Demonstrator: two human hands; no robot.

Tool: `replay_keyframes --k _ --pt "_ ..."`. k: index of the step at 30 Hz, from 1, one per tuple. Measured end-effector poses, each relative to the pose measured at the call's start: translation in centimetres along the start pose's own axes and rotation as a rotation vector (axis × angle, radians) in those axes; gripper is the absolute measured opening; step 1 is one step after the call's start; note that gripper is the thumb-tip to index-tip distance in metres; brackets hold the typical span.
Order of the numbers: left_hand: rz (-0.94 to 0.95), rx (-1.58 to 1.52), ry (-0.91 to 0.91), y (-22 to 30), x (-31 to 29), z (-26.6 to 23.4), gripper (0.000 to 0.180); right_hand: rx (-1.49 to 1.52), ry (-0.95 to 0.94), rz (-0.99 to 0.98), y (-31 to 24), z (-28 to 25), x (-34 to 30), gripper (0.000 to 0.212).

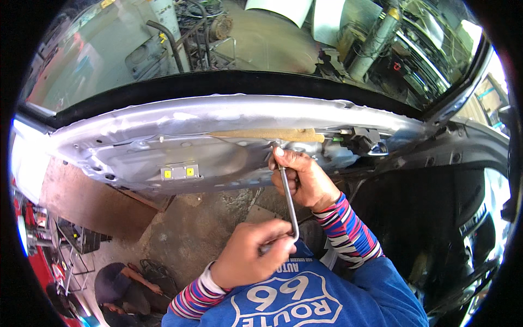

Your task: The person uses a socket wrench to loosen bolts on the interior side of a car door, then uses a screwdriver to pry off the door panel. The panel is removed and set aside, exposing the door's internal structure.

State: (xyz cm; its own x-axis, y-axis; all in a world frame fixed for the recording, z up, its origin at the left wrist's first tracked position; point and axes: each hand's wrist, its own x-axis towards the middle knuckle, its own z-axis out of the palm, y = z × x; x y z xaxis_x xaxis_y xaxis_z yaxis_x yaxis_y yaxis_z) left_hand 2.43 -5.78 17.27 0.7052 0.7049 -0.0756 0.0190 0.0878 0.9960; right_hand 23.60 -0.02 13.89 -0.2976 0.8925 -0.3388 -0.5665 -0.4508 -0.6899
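A long metal L-shaped socket wrench (pixel 289 201) spans between my two hands, its far end against the silver car door panel (pixel 218 158). My right hand (pixel 309 182) is closed around the shaft near that far end, thumb on top. The bent near end sits in the closed fingers of my left hand (pixel 253 253). Just beyond the wrench tip a tan foam strip (pixel 267 134) runs along the panel. To its right is a black latch mechanism (pixel 362 140) with a cable. My right fingers hide the fastener at the tip.
A window glass (pixel 245 43) rises beyond the panel. A gas cylinder (pixel 376 43) and engine parts show behind it. At left stand a brown board (pixel 98 196) and a tool rack (pixel 76 234). Another person (pixel 122 289) crouches at lower left. Black trim (pixel 425 218) lies at right.
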Motion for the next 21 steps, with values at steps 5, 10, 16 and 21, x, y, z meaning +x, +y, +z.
replay_keyframes --k 5,10,16,21 --pt "-0.205 -0.948 -0.217 -4.5 0.1 -0.1 0.046 0.216 -0.326 0.005 0.8 -1.4 1.2 0.044" --pt "0.202 -0.045 -0.003 -4.6 1.9 0.5 0.035 0.324 -0.344 0.075 1.1 -2.4 1.8 0.040" --pt "-0.111 0.125 0.257 0.4 -0.7 2.4 0.032 0.228 -0.235 0.122 0.1 -2.3 1.3 0.038" --pt "-0.175 -0.363 0.506 -1.6 1.1 7.6 0.034 0.147 -0.258 0.096 0.2 -2.5 1.3 0.042"
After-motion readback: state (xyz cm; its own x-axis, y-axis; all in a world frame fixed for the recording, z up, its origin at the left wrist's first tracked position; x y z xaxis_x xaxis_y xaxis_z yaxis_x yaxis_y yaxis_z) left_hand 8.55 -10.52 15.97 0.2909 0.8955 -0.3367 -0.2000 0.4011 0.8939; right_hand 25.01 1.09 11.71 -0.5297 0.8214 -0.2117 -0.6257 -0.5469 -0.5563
